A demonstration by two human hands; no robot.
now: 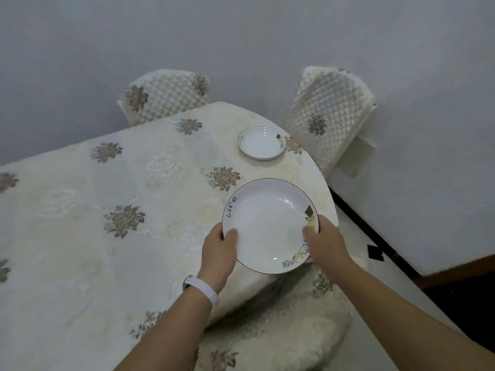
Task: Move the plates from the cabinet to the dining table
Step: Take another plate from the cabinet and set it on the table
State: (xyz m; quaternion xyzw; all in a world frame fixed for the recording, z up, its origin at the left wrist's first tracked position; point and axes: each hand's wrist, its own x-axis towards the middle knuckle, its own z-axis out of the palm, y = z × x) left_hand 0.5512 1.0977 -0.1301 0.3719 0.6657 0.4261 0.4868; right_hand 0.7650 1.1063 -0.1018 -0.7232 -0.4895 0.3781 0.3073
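A large white plate [267, 223] with a thin dark rim, the word "life" and small cartoon drawings is held over the near right corner of the dining table [107, 210]. My left hand [218, 250] grips its left rim, thumb on top. My right hand [325, 242] grips its right rim. I cannot tell whether the plate touches the tablecloth. A smaller white plate [261, 143] with the same kind of drawing lies farther back on the table near its right edge.
A cream tablecloth with brown flower patterns covers the table. Two quilted chair backs [166, 97] [329, 108] stand at the far side against a grey wall. A cushioned chair seat [281, 330] is below my arms. A dark skirting line [375, 236] runs along the floor on the right.
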